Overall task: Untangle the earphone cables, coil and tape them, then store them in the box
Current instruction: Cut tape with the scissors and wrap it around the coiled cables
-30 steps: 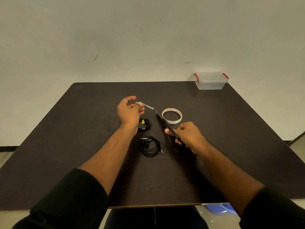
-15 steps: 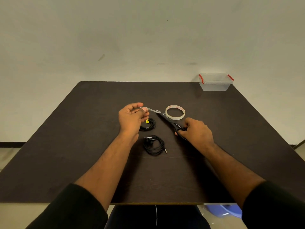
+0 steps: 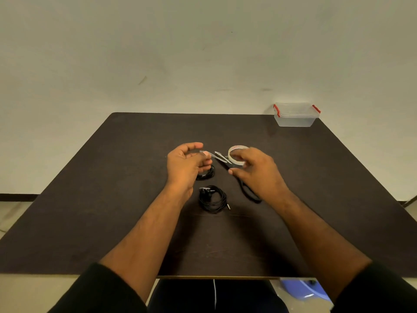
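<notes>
Dark tabletop (image 3: 112, 199) now bears the black-handled scissors (image 3: 246, 188); right hand (image 3: 255, 170), fingers loose, has let go; left hand (image 3: 185, 163) still pinches the cut clear tape strip (image 3: 206, 152); taping the far coiled black earphone (image 3: 206, 173) looks next.

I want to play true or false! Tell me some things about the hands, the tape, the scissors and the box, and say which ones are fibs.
1. The left hand pinches a small piece of tape. True.
2. The right hand grips the scissors. False: the scissors lie on the table, and the hand hovers over them with its fingers loose.
3. The box sits at the table's far right corner with its lid on. True.
4. Both earphone bundles are inside the box. False: the near coil and the far coil lie on the table.
5. The tape roll lies flat by the scissors. True.
</notes>
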